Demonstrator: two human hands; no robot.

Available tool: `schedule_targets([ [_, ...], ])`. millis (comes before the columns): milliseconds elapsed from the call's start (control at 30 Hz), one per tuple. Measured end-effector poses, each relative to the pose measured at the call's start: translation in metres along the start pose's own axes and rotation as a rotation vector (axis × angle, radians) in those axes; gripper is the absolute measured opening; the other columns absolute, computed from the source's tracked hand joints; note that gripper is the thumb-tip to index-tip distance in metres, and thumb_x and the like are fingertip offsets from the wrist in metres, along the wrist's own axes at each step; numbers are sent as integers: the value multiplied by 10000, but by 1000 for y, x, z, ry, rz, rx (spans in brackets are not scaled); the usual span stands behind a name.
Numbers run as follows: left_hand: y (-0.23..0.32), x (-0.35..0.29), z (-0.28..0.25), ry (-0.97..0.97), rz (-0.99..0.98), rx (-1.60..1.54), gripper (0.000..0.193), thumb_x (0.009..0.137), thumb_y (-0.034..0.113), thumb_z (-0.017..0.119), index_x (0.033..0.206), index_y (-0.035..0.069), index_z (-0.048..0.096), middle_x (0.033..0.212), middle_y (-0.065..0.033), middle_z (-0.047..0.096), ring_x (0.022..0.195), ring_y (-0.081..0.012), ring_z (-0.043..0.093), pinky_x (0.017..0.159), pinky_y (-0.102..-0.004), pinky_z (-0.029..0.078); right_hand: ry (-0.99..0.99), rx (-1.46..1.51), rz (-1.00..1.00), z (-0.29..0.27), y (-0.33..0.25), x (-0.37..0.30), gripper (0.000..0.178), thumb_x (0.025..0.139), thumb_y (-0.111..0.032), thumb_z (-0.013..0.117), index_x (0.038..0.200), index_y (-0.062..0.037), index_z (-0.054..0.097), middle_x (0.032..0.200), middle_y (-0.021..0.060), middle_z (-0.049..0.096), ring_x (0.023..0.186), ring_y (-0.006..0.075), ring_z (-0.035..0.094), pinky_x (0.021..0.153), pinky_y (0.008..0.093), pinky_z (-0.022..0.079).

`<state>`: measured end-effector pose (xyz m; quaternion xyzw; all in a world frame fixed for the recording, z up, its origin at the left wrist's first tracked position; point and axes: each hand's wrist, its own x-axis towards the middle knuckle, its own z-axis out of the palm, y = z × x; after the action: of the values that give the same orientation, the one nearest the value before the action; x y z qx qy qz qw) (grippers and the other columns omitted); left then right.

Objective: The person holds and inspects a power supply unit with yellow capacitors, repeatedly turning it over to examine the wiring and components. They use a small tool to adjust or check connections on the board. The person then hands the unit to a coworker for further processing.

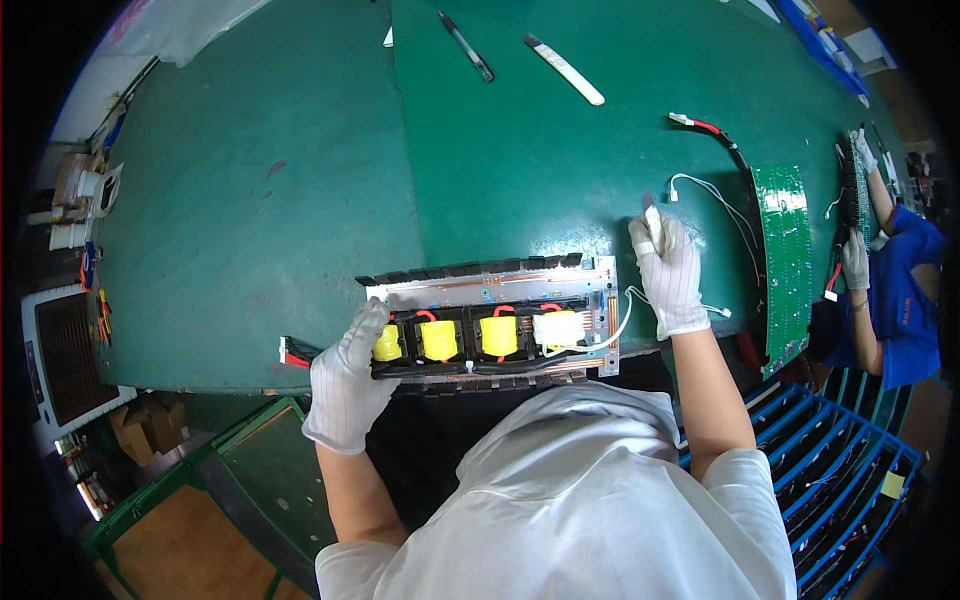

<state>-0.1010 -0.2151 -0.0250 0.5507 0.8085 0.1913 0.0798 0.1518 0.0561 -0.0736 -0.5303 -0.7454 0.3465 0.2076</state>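
Note:
My left hand (352, 378), in a white striped glove, is closed on the left end of a circuit board (430, 296) at the table's near edge. The board carries several yellow-wrapped coils (438, 341), black strips along its long sides and a white connector bundle at the right. My right hand (670, 277), gloved too, is closed round a short white tool with a dark flat tip (652, 222), held upright just right of the board. Its exact kind is hard to make out. A thin white cable (629, 318) loops from the board toward the right hand.
A pen (466, 46) and a white flat-handled tool with a dark end (566, 70) lie at the back. At right stands a green circuit board (783, 260) with red-black leads (712, 130). Beyond, a co-worker in blue (905, 300) handles another board. A blue rack (840, 470) is lower right.

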Motion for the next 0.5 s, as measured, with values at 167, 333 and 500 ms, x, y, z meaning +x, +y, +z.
schedule_targets([
  [167, 1, -8, 11, 75, 14, 28, 663, 613, 36, 771, 1231, 44, 533, 1225, -198, 592, 1070, -336, 614, 854, -401, 531, -114, 19, -624, 7, -30, 9, 160, 843, -225, 632, 881, -69, 636, 857, 115, 627, 754, 321, 619, 648, 398, 501],
  [333, 26, -11, -15, -84, -80, 72, 713, 627, 65, 769, 1287, 45, 499, 1336, -206, 495, 1114, -401, 551, 931, -448, 460, -398, -67, -726, 32, -43, 12, 207, 838, -290, 657, 845, -82, 661, 827, 111, 627, 750, 328, 616, 638, 407, 501],
  [500, 61, 22, -52, -1, 182, -90, 508, 744, 34, 666, 1242, 33, 562, 1298, -213, 534, 1110, -367, 566, 951, -414, 443, -399, -46, -613, 35, -36, 11, 252, 853, -313, 644, 805, -66, 660, 792, 123, 622, 743, 343, 610, 634, 418, 491],
])
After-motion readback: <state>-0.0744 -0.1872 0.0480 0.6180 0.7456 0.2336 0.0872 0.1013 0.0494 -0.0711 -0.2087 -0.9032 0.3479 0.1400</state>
